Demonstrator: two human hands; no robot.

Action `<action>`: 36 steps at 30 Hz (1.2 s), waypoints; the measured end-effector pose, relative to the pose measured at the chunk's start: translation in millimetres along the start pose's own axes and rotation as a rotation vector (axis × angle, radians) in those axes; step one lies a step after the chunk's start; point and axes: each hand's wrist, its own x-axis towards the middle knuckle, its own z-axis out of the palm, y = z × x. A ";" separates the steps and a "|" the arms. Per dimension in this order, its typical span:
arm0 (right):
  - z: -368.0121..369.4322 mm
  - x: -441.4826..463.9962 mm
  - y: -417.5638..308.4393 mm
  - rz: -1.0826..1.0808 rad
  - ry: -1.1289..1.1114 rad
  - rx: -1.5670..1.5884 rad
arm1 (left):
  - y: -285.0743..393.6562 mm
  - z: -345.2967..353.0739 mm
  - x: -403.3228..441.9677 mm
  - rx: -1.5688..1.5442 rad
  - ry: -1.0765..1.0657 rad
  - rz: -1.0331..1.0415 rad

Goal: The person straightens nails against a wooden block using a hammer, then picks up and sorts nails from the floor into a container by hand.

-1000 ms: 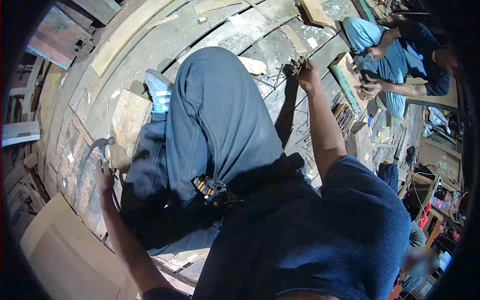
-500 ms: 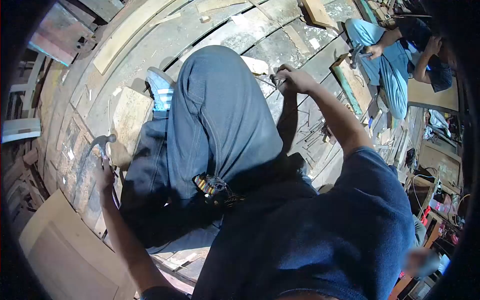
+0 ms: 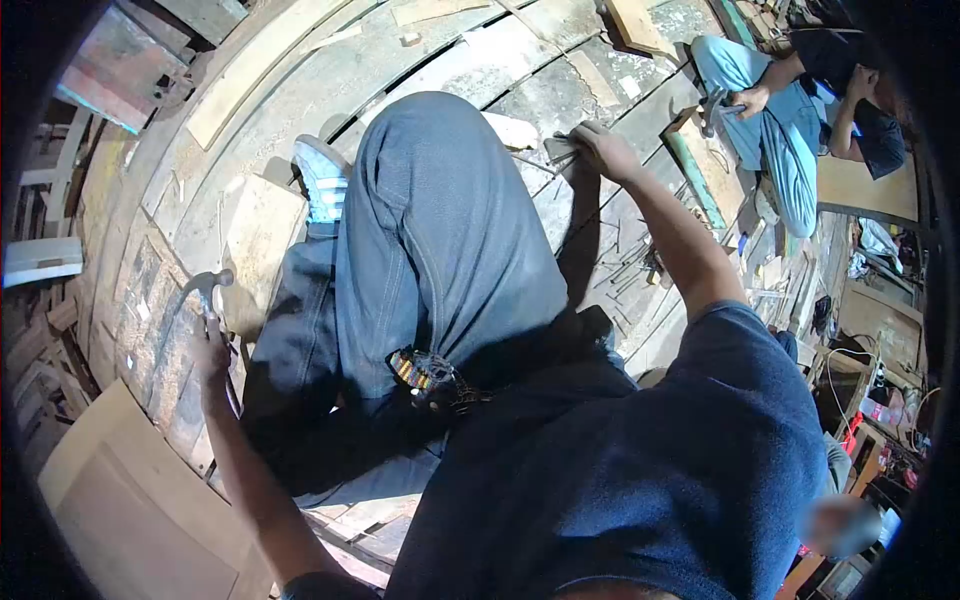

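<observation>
On the left, my left hand (image 3: 211, 352) is closed around the handle of a claw hammer (image 3: 208, 284), its metal head pointing up and away from me. Beyond my bent knee, my right hand (image 3: 606, 152) is low over the floor with its fingers bent around the edge of a small dark flat piece (image 3: 560, 150); its exact kind is unclear. A thin rod-like piece (image 3: 531, 162) lies just left of it. Several loose nails (image 3: 628, 265) are scattered on the boards below my right forearm. A pale wooden block (image 3: 262, 235) lies beside my foot, near the hammer.
Another person (image 3: 765, 120) sits at the upper right, holding a hammer (image 3: 714, 110) over a green-edged board (image 3: 700, 165). A wooden panel (image 3: 140, 490) leans at the lower left. Planks (image 3: 640, 28) and wood scraps lie across the wooden floor (image 3: 420, 60).
My right hand has shifted slightly right and up, its fingers straighter, and more of the dark flat piece shows. My left hand and the hammer have hardly moved.
</observation>
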 end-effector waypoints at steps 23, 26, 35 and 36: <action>32.3 11.4 25.4 -0.122 -0.185 -0.262 | 2.0 0.9 -0.8 -0.007 0.010 0.102; 29.1 15.9 23.1 -0.284 -0.142 -0.325 | 2.1 1.6 -0.5 -0.064 -0.005 0.049; -10.3 21.7 -9.9 0.064 0.029 0.038 | 5.2 -3.0 -2.7 -0.023 -0.067 0.075; -9.3 17.5 -10.9 0.099 0.166 0.185 | 2.8 -1.2 -2.0 -0.041 -0.049 0.103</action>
